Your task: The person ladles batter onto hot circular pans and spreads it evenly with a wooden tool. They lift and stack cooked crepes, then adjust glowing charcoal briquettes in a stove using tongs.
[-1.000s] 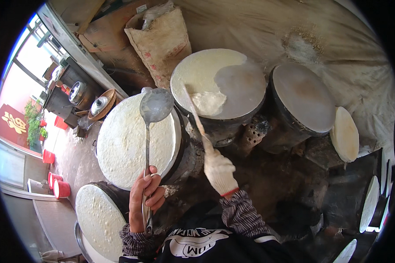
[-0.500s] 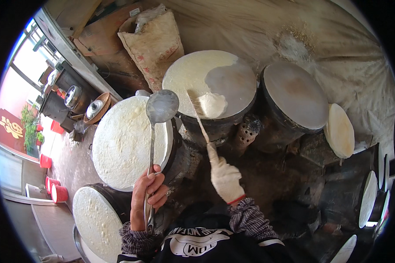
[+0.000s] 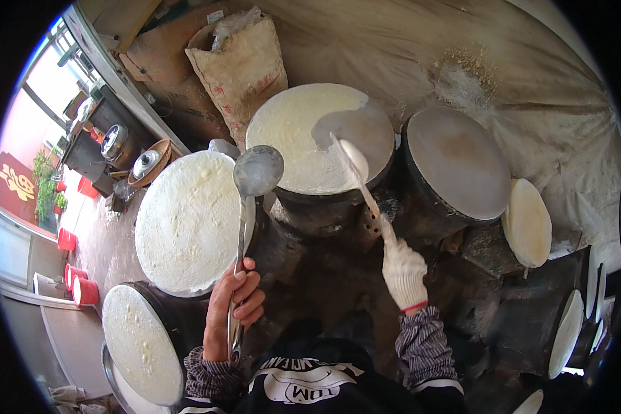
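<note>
My bare left hand (image 3: 232, 307) grips the long handle of a metal ladle (image 3: 257, 172), whose bowl hangs above the gap between two round griddles. My right hand (image 3: 403, 272), in a white glove, holds a thin wooden spreader (image 3: 355, 176) that reaches onto the middle griddle (image 3: 321, 138). That griddle is mostly covered in white batter, with a bare grey patch at its upper right. The left griddle (image 3: 190, 221) is fully coated with pale batter.
A bare grey griddle (image 3: 459, 162) stands at the right. Another batter-covered griddle (image 3: 141, 345) sits at the lower left. A tan sack (image 3: 238, 65) leans behind the griddles. Round pale discs (image 3: 528, 221) rest at the right. Red cups (image 3: 83, 290) and metal pots (image 3: 114, 141) are at the left.
The spreader has swept across the middle griddle, spreading the batter lump so less bare grey shows. The ladle stays held above the gap, shifted slightly.
</note>
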Demonstrator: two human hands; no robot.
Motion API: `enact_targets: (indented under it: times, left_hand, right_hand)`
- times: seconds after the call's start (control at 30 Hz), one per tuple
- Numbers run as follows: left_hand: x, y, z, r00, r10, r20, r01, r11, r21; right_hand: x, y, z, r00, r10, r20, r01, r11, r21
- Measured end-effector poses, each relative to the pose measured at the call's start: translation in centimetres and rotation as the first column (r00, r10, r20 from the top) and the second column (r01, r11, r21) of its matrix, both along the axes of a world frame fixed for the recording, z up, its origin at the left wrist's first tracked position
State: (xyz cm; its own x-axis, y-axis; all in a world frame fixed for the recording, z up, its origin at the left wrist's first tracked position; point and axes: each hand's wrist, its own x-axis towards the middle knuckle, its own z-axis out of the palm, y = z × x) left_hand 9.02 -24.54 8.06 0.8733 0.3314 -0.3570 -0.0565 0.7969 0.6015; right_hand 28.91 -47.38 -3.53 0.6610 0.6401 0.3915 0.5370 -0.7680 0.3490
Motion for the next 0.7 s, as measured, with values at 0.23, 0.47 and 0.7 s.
enact_targets:
  times: [0.23,0.47,0.7]
  left_hand:
    - [2.5,-2.6,-0.6,0.999,-0.013,0.05,0.018,0.995,-0.098]
    - [5.1,-5.5,-1.2,0.994,0.049,0.095,-0.035,0.99,-0.14]
    - [6.8,-7.5,-1.6,0.987,0.131,0.088,-0.116,0.98,-0.162]
  right_hand:
    - [0.8,-1.4,-0.4,0.956,0.204,-0.21,-0.181,0.975,0.127]
    - [5.8,-3.2,0.9,0.971,0.231,-0.067,-0.231,0.973,-0.005]
    - [11.5,-5.4,0.7,0.977,0.201,-0.068,-0.197,0.979,0.055]
